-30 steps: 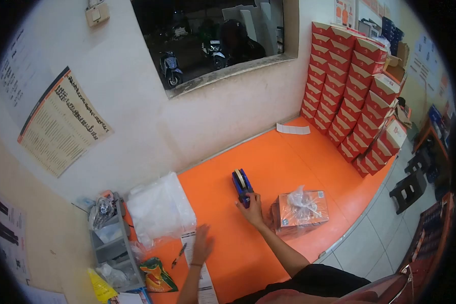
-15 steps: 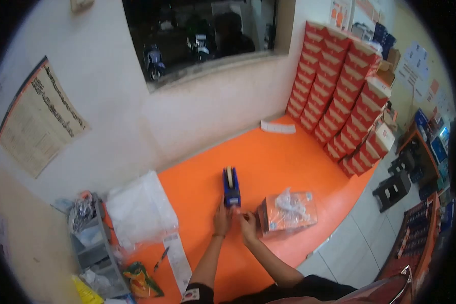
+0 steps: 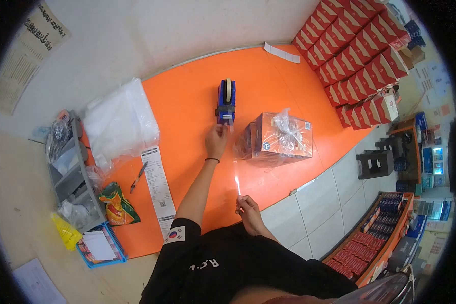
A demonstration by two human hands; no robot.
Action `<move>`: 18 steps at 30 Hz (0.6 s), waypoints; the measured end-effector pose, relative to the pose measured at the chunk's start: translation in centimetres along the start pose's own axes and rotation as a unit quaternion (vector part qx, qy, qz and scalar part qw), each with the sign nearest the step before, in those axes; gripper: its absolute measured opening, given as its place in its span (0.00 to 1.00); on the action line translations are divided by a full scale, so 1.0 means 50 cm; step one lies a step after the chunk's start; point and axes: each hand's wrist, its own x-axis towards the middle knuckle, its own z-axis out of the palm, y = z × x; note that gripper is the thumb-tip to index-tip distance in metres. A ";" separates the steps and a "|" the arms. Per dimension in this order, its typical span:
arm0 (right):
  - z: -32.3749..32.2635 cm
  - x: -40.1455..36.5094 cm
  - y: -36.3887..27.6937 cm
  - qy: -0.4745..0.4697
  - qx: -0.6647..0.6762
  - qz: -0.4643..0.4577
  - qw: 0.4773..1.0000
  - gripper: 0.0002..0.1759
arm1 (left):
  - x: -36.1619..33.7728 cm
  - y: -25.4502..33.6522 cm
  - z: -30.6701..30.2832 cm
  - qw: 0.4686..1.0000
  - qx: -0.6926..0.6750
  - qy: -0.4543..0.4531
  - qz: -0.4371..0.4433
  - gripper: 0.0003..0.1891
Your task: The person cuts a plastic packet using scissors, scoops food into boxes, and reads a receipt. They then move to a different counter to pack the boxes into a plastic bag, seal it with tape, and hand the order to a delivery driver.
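Observation:
A blue tape dispenser [image 3: 226,101] with a roll of tape stands on the orange table. My left hand [image 3: 216,141] is at its front end, with fingers closed against it. A long clear strip of tape [image 3: 237,175] stretches from the dispenser toward my body. Its free end is pinched in my right hand [image 3: 249,210], which is near the table's front edge. To the right of the dispenser sits an orange box [image 3: 286,142], wrapped in a clear plastic bag knotted on top. Neither hand touches the box.
White plastic bags [image 3: 121,124], a pen [image 3: 138,177], a long receipt [image 3: 159,185] and a green-orange packet [image 3: 118,205] lie at left. A grey organizer [image 3: 78,177] stands beside them. Stacked red boxes [image 3: 352,55] line the back right.
My right hand has moved away from the dispenser toward my body, drawing out the tape strip. My left hand stays at the dispenser. The view has tilted downward.

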 end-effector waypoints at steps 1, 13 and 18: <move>0.004 0.003 0.004 -0.007 -0.009 0.012 1.000 0.11 | -0.007 0.007 -0.002 0.993 -0.073 -0.072 -0.066 0.19; 0.011 0.044 0.004 0.016 -0.103 -0.067 0.992 0.11 | 0.031 -0.043 -0.028 0.969 0.230 -0.013 0.089 0.10; 0.000 0.065 -0.014 -0.029 -0.163 -0.127 0.978 0.08 | -0.076 -0.085 -0.223 0.963 -0.006 0.235 0.133 0.08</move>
